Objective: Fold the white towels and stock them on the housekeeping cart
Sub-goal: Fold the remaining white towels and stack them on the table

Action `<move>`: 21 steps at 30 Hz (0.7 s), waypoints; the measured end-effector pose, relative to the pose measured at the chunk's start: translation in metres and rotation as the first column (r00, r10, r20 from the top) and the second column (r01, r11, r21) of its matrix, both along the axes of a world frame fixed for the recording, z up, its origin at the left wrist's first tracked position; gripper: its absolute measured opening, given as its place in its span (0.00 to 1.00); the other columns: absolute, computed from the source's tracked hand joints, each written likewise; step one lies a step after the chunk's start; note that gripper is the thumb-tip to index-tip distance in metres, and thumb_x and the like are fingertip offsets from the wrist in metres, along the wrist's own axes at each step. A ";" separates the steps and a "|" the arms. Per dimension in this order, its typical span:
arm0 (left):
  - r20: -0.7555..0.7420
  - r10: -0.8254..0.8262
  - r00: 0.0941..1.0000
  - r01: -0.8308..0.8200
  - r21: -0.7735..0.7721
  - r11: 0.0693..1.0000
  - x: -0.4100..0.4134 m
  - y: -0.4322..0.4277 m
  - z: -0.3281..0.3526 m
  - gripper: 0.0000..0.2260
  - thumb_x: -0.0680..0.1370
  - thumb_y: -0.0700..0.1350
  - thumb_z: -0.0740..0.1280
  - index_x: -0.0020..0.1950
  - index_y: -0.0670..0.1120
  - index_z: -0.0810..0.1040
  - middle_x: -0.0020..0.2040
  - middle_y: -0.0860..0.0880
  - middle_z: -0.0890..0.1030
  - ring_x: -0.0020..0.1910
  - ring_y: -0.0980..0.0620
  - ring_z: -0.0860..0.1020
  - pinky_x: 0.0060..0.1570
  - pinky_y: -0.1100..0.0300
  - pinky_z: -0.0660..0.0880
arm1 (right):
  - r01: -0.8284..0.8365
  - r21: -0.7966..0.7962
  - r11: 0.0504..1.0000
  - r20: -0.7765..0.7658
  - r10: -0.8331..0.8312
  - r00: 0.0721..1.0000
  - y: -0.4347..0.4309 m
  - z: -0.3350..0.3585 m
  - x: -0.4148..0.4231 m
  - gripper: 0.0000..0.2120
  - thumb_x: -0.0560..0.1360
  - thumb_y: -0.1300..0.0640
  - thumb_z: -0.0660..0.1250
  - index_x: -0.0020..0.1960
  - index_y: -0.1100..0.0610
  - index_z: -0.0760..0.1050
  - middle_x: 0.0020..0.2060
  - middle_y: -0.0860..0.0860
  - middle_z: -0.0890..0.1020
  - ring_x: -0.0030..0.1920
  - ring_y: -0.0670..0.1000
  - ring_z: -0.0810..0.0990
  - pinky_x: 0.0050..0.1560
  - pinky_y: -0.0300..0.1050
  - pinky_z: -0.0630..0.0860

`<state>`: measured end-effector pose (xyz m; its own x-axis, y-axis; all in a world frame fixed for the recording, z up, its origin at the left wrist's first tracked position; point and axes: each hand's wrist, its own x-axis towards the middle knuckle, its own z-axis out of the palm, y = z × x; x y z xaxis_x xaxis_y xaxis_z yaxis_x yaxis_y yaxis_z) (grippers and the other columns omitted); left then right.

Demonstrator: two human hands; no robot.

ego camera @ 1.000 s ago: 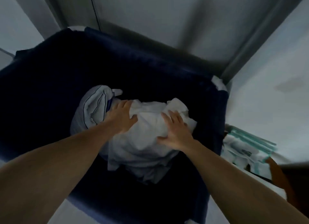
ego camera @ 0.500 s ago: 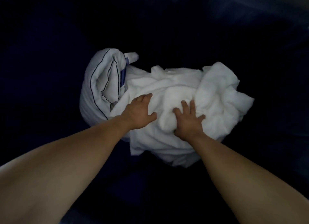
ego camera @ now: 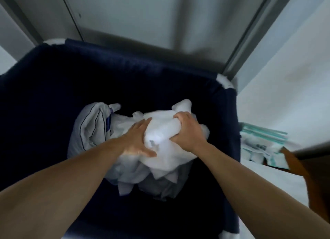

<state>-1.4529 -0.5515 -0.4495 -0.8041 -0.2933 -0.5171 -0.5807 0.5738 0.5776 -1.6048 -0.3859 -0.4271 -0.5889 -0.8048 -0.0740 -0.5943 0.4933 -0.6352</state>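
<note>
White towel (ego camera: 161, 134) is bunched on other linen inside the dark blue bin (ego camera: 125, 65), unfolded. It should be lifted clear as one piece, without the piped pillowcase (ego camera: 91, 124) beside it being dragged along. Right hand (ego camera: 188, 131) is curled tight on a fistful, grip closed; left hand (ego camera: 136, 140) is pressed flat against it, fingers straight, nothing held.

Body in frame is two arms: left forearm (ego camera: 62, 181) in from 8 o'clock, right forearm (ego camera: 250, 181) from 4 o'clock, both bare from frame edge to wrist, left hand (ego camera: 135, 140) and right hand (ego camera: 187, 131) bare too, outlines slightly motion-blurred.
</note>
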 end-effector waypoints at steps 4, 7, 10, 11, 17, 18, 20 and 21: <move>-0.219 0.114 0.969 -0.103 0.059 0.993 -0.013 0.037 0.075 0.64 0.53 0.66 0.79 0.80 0.54 0.48 0.79 0.51 0.54 0.79 0.47 0.52 0.75 0.41 0.58 | 0.113 -0.211 0.971 0.073 -0.100 0.992 0.035 0.087 -0.006 0.24 0.62 0.46 0.73 0.54 0.41 0.67 0.51 0.42 0.76 0.50 0.45 0.76 0.46 0.38 0.72; -0.345 0.133 0.929 -0.086 0.146 0.985 -0.029 0.078 0.141 0.64 0.53 0.62 0.79 0.81 0.51 0.47 0.80 0.51 0.56 0.78 0.50 0.56 0.74 0.46 0.61 | 0.198 -0.362 0.911 0.148 -0.153 0.977 0.067 0.151 -0.003 0.25 0.59 0.47 0.75 0.53 0.41 0.69 0.48 0.38 0.77 0.49 0.41 0.76 0.45 0.33 0.70; -0.490 0.132 0.862 -0.053 0.172 0.984 -0.042 0.123 0.202 0.41 0.59 0.52 0.77 0.71 0.53 0.70 0.64 0.53 0.78 0.63 0.57 0.76 0.58 0.56 0.73 | 0.270 -0.494 0.827 0.220 -0.181 0.959 0.104 0.213 0.001 0.26 0.56 0.49 0.76 0.50 0.40 0.70 0.46 0.37 0.79 0.48 0.39 0.78 0.46 0.37 0.76; -0.540 0.126 0.832 -0.042 0.165 0.985 -0.046 0.138 0.222 0.32 0.61 0.49 0.77 0.64 0.56 0.74 0.58 0.55 0.81 0.59 0.59 0.78 0.55 0.56 0.75 | 0.285 -0.535 0.795 0.238 -0.182 0.954 0.117 0.232 0.001 0.26 0.54 0.49 0.76 0.49 0.40 0.71 0.46 0.38 0.80 0.48 0.39 0.79 0.47 0.39 0.78; -0.697 0.278 0.661 -0.150 0.239 0.959 -0.060 0.225 0.310 0.13 0.63 0.48 0.72 0.42 0.64 0.79 0.39 0.64 0.83 0.38 0.65 0.81 0.34 0.66 0.76 | 0.280 -0.709 0.647 0.217 -0.177 0.960 0.193 0.326 0.003 0.25 0.55 0.48 0.76 0.49 0.37 0.73 0.43 0.31 0.82 0.45 0.34 0.81 0.42 0.33 0.77; -0.712 0.299 0.635 -0.148 0.267 0.952 -0.064 0.238 0.318 0.12 0.65 0.46 0.73 0.43 0.62 0.79 0.38 0.63 0.83 0.37 0.64 0.81 0.32 0.68 0.75 | 0.274 -0.723 0.634 0.201 -0.187 0.962 0.206 0.337 0.003 0.24 0.56 0.48 0.76 0.49 0.37 0.73 0.43 0.29 0.81 0.45 0.34 0.80 0.41 0.31 0.76; -0.729 0.329 0.600 -0.141 0.309 0.941 -0.071 0.263 0.331 0.11 0.68 0.41 0.73 0.44 0.56 0.79 0.37 0.61 0.83 0.36 0.61 0.82 0.30 0.69 0.75 | 0.275 -0.740 0.614 0.174 -0.219 0.960 0.233 0.354 0.003 0.23 0.58 0.49 0.76 0.49 0.36 0.72 0.44 0.29 0.81 0.45 0.33 0.80 0.40 0.30 0.76; -0.735 0.328 0.593 -0.126 0.318 0.940 -0.075 0.275 0.336 0.11 0.70 0.40 0.73 0.45 0.55 0.79 0.36 0.60 0.83 0.36 0.61 0.82 0.30 0.70 0.74 | 0.279 -0.745 0.606 0.166 -0.236 0.957 0.247 0.360 0.001 0.24 0.58 0.50 0.76 0.50 0.36 0.73 0.44 0.30 0.81 0.45 0.34 0.81 0.41 0.31 0.76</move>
<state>-1.5279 -0.2766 -0.1133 -0.8512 -0.4900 0.1882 0.0423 0.2932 0.9551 -1.6034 -0.1390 -0.0673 -0.7938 -0.4051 0.4536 -0.4792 -0.0426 -0.8767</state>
